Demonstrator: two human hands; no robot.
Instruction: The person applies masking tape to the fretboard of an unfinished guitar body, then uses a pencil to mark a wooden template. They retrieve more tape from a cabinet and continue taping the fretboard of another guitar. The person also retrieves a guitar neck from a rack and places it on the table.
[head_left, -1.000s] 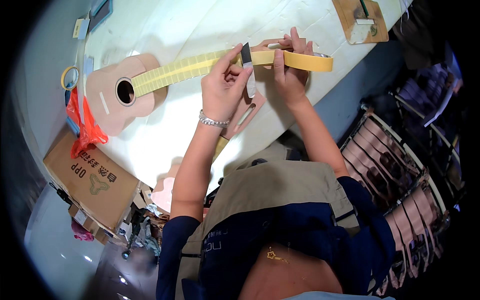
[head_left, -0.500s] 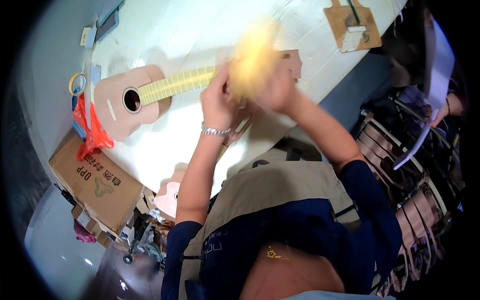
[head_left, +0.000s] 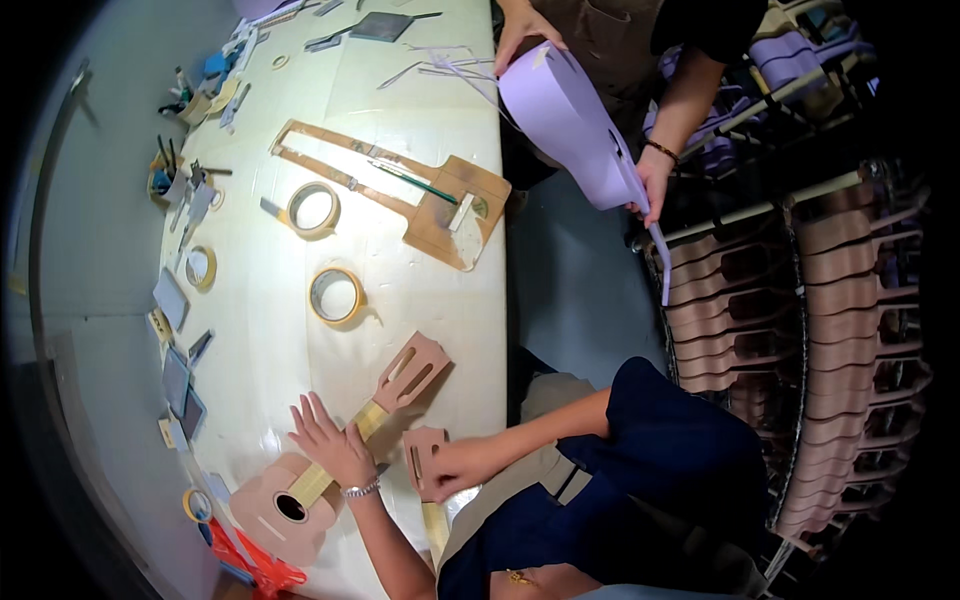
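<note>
A pinkish-brown ukulele (head_left: pixel 262 515) lies on the table, its fretboard masked with yellow tape and its slotted headstock (head_left: pixel 413 369) pointing away to the right. My left hand (head_left: pixel 335 445) is over its neck, fingers spread and stretched, holding nothing; whether the palm touches the neck cannot be made out. Nearer me is the slotted headstock (head_left: pixel 425 455) of a second ukulele, also with a taped neck (head_left: pixel 436 525); its body is out of sight. Curled fingers of my right hand (head_left: pixel 468 466) grip the edge of this headstock.
Tape rolls (head_left: pixel 362 305) (head_left: pixel 313 235) and a brown guitar-shaped template (head_left: pixel 435 240) with a green pencil lie farther up the table (head_left: pixel 420 120). A co-worker's hands (head_left: pixel 655 185) hold a purple ukulele (head_left: pixel 570 120). Racks of ukuleles (head_left: pixel 835 350) stand at right; a red bag (head_left: pixel 265 570) lies lower left.
My view has swung toward the far table and racks. The blurred yellow thing is gone from my hands. My left hand has spread out; my right has moved to the second ukulele's headstock.
</note>
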